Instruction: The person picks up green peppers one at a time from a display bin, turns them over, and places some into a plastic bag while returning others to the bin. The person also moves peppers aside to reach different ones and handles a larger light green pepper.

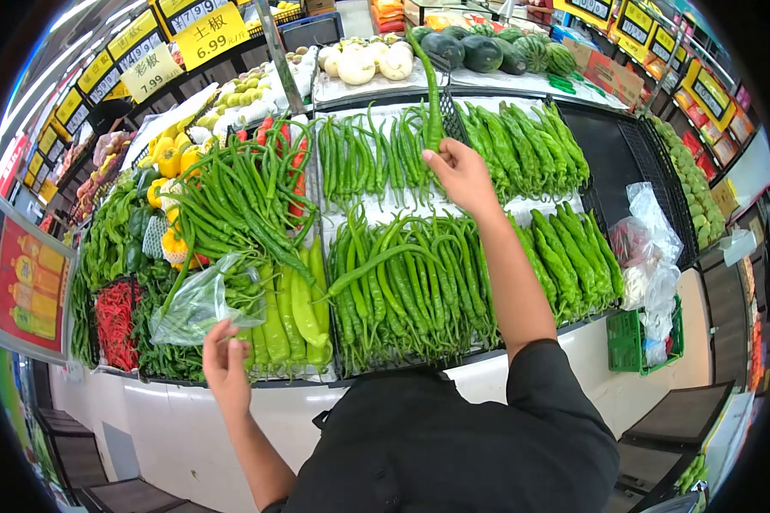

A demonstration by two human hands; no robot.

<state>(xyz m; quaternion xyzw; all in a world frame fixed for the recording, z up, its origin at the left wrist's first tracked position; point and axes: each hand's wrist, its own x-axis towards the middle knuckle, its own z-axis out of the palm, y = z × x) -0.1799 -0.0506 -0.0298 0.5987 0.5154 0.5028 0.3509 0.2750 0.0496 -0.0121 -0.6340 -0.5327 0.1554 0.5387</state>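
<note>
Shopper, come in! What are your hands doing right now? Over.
Left hand shut on clear plastic bag, green peppers inside. Right hand holding up one long thin green pepper. Nothing in the way.

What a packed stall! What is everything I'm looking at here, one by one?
long green pepper: one, green, raised over the back trays
plastic bag: one, clear, green peppers inside, front left
pepper piles: many, green, middle trays
red chillies: one heap, red, front left
bell peppers: several, yellow, left
melons: several, dark green, back
price signs: several, yellow, top left
basket: one, green, right of the stall, holding clear bags
left hand: one, grips the plastic bag
right hand: one, grips the long green pepper
</note>
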